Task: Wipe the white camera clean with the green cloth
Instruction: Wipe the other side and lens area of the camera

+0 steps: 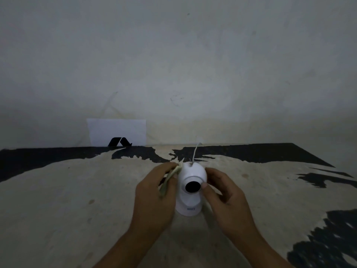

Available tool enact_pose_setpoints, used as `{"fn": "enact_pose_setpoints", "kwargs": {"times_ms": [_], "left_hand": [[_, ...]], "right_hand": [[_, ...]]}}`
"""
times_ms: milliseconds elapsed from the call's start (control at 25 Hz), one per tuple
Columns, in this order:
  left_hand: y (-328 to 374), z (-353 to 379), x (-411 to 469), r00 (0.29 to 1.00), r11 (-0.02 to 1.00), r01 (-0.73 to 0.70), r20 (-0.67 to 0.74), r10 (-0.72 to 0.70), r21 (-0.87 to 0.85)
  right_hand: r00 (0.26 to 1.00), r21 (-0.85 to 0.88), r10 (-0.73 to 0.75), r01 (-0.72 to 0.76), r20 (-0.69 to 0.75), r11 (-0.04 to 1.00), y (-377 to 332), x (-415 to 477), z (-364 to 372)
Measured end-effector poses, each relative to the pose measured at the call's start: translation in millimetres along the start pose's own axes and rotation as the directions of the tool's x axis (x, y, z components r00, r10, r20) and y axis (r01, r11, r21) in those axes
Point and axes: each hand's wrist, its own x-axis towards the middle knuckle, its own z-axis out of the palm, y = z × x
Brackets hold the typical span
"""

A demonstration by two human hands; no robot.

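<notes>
White camera [190, 188] – smooth, domed, upright, left hand [154, 198] pressing crumpled green cloth [170, 180], right hand [228, 202] gripping it

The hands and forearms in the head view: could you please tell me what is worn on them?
Nothing is worn: the left hand and right hand are bare, without gloves, rings or a watch. Both forearms are bare to the frame's lower edge; no sleeve shows.

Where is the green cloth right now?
In the head view, the green cloth is bunched in the left hand, pressed against the left side of the white camera, just below centre.
</notes>
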Motion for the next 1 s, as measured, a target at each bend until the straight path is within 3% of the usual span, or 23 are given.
{"fn": "enact_pose_setpoints", "kwargs": {"times_ms": [200,360,520,720,880,1000], "left_hand": [[3,6,-11,0.987,0.994,-0.103,0.126,0.099,0.026],[4,9,-11,0.967,0.976,-0.213,0.132,0.218,-0.045],[-1,9,-11,0.993,0.996,-0.08,0.089,0.083,-0.039],[-1,8,-13,0.962,0.983,-0.183,0.208,0.175,0.021],[-4,10,-15,0.975,0.998,0.06,0.214,-0.055,-0.016],[-1,12,-17,0.965,1.0,0.005,0.264,-0.01,0.021]], "right_hand": [[1.0,0.084,0.01,-0.011,0.018,0.996,0,0,3],[1.0,0.082,0.009,-0.011,0.024,0.997,1,0,3],[0.999,0.082,0.015,-0.017,0.029,0.996,3,1,3],[0.999,0.072,-0.002,0.0,0.036,0.997,1,0,3],[0.999,0.053,0.019,-0.02,0.033,0.998,2,0,4],[0.999,0.052,0.023,-0.025,0.04,0.998,1,1,4]]}}
